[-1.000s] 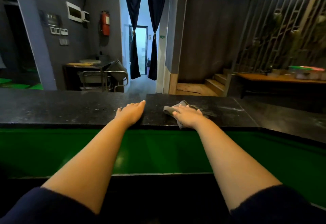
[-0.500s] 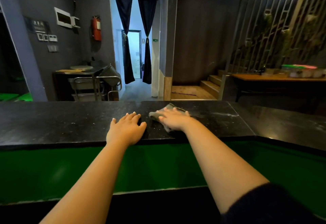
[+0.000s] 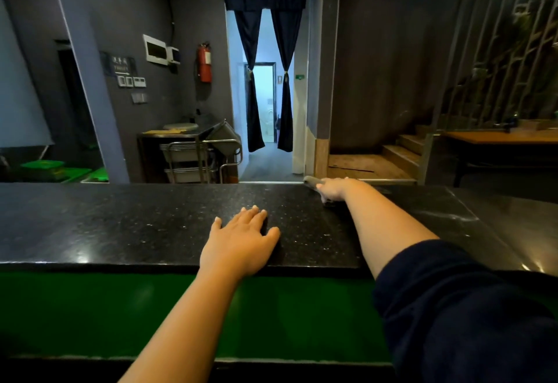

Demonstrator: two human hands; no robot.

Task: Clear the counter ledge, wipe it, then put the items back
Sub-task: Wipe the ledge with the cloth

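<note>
On the black speckled worktop (image 3: pixel 120 225), the left hand (image 3: pixel 241 243) lies flat, palm down, near the front edge. Its fingers are held loosely together and pointing away from the person, the thumb spread out to the right, and it holds nothing. The left forearm is bare and runs straight up from below the worktop's edge.

The right arm stretches out across the worktop to its far edge, with a dark sleeve (image 3: pixel 453 307) bunched at the upper arm. The right hand (image 3: pixel 332 188) presses down there on one grey cloth (image 3: pixel 311 181), fingers curled over it; a corner of the cloth sticks out to the left of the hand, at the far rim. Two hands and one cloth are on the worktop.
</note>
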